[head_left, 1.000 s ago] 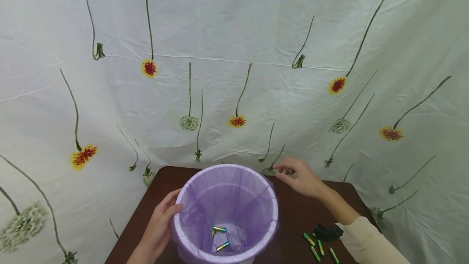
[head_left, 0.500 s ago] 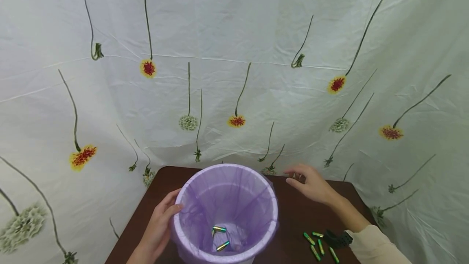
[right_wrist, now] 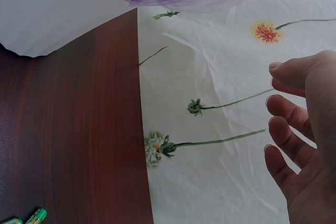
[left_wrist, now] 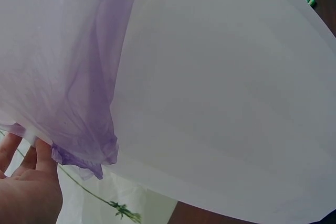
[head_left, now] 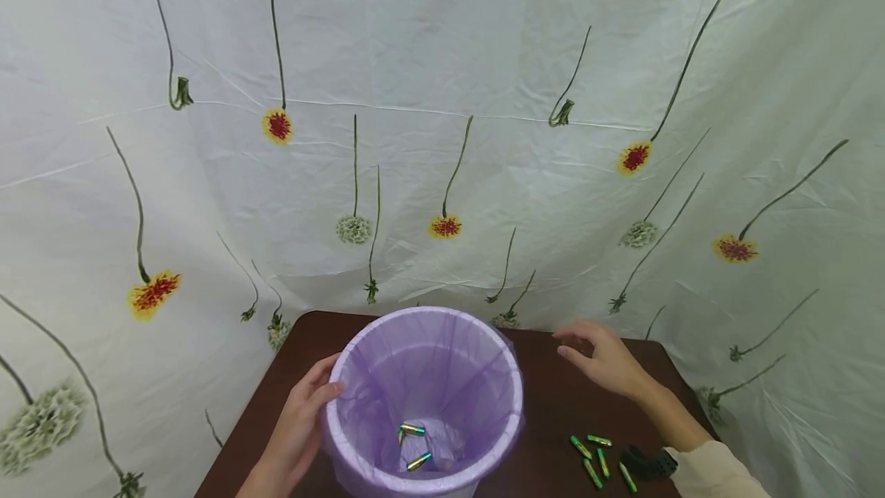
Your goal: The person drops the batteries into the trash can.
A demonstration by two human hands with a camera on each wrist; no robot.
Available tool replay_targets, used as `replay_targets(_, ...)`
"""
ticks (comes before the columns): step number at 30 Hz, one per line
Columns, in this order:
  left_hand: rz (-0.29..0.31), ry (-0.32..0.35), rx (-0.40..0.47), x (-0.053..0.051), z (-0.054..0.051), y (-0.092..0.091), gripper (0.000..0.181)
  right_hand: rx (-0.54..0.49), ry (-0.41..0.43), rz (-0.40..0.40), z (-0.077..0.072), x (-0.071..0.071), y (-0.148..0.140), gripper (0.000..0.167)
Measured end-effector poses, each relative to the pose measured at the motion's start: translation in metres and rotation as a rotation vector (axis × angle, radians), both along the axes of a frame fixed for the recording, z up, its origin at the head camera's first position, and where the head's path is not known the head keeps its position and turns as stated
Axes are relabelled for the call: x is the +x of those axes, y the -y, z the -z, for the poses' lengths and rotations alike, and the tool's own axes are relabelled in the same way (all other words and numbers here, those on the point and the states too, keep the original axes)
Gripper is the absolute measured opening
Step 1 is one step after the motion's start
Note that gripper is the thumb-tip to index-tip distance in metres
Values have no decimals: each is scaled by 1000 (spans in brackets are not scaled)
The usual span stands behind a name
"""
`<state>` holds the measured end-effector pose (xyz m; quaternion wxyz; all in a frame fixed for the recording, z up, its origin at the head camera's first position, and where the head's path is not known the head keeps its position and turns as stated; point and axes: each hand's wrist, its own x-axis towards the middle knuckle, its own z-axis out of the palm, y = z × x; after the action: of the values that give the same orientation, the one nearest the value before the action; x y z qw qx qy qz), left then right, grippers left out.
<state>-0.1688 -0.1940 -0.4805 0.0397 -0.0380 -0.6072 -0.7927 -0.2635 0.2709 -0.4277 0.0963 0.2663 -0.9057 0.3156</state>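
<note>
A white trash can [head_left: 512,421] with a translucent purple liner bag [head_left: 442,375] stands on the table. My left hand [head_left: 300,413] grips its left rim, thumb over the edge and fingers outside; in the left wrist view that hand [left_wrist: 31,182] lies beside the liner's hanging edge [left_wrist: 86,135]. A few green-and-gold batteries [head_left: 418,461] lie at the bottom of the can. My right hand [head_left: 608,360] hovers over the table to the right of the can, fingers loosely bent and holding nothing. Nearer me, several more batteries [head_left: 601,466] lie by the right wrist.
The dark brown table [head_left: 553,398] has its far edge just behind the can. Beyond hangs a white cloth [head_left: 415,37] printed with flowers. A black strap [head_left: 646,463] sits around the right wrist, next to the loose batteries.
My right hand has drawn away from the can's rim, to the right and slightly nearer me, uncovering another battery. The left hand and the can stay put.
</note>
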Motion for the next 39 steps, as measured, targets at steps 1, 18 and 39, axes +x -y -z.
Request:
replay_targets(1, -1, 1, 0, 0, 0, 0, 42, -3, 2, 7, 1, 1, -1, 20)
replay_targets(18, 11, -1, 8, 0, 1, 3, 39, -35, 84, 145, 27, 8, -27, 21)
replay_targets(39, 6, -6, 25, 0, 2, 0, 38, -18, 153, 285, 84, 20, -62, 27)
